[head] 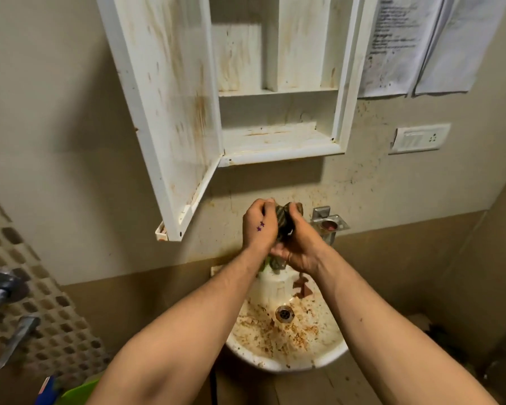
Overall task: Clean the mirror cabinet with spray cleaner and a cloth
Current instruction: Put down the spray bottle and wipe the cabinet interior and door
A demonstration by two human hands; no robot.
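Both hands are closed around one cloth (284, 222), a dark striped bundle held between them. The left hand (259, 229) grips the upper left part of the cloth with its back to the camera and its fingers curled over the top. The right hand (297, 249) grips the cloth from the right and below, its fingertips (298, 206) hooked over the upper edge. The two hands touch at the wrists. The mirror cabinet (278, 135) is mounted on the wall directly above the hands and is open; its shelves carry brown streaks. The cabinet door (170, 112) hangs above and to the left of the hands, inner face visible, also streaked. A wash basin (278, 365) sits below the hands, spattered with brown residue around the drain (284, 313). A metal soap holder (330, 226) is fixed to the wall just right of the hands. A switch plate (419, 138) and paper sheets (398, 45) are above and to the right
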